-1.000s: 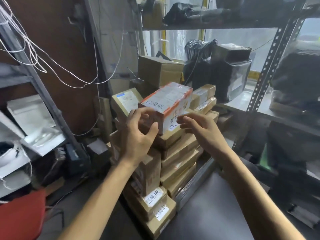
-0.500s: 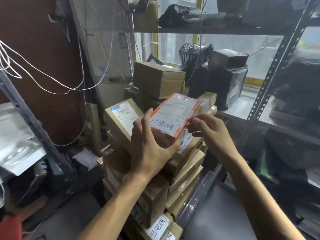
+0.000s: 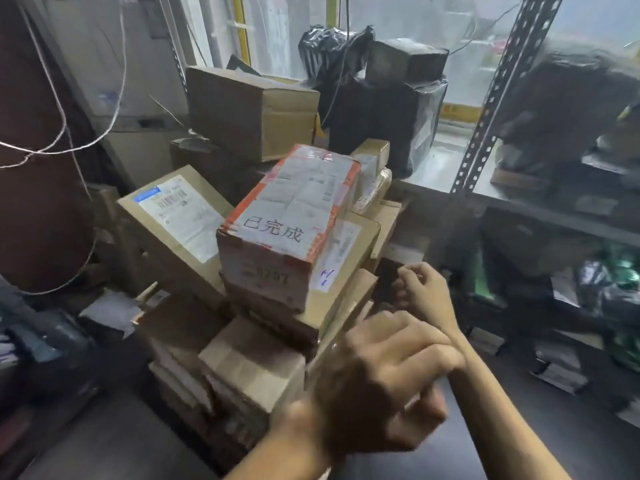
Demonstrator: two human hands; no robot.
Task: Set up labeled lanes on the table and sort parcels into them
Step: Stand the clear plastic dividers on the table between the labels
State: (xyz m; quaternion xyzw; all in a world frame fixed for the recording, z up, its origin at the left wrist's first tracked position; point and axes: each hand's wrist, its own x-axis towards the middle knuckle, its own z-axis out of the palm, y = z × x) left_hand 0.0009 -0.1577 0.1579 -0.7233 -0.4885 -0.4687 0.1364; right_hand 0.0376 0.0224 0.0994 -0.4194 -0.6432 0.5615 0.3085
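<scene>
A white parcel (image 3: 294, 216) edged in orange tape, with handwritten characters on its top, lies on a stack of cardboard parcels (image 3: 249, 362) at the centre. Neither hand touches it. My left hand (image 3: 381, 379) is blurred, low and to the right of the stack, its fingers loosely curled around nothing. My right hand (image 3: 422, 292) hangs just beyond it beside the stack's right edge, fingers loosely curled and holding nothing. My left hand overlaps my right wrist.
A tilted labelled cardboard box (image 3: 173, 216) leans on the stack's left side. Behind are a large brown box (image 3: 252, 109) and black wrapped parcels (image 3: 388, 112). A perforated metal shelf post (image 3: 498, 95) rises at right. White cables (image 3: 62, 126) hang at left. A dark tabletop (image 3: 485, 431) lies under my arms.
Both hands have let go of the orange-taped parcel and pulled back down and to the right. The parcel now rests on top of the stack.
</scene>
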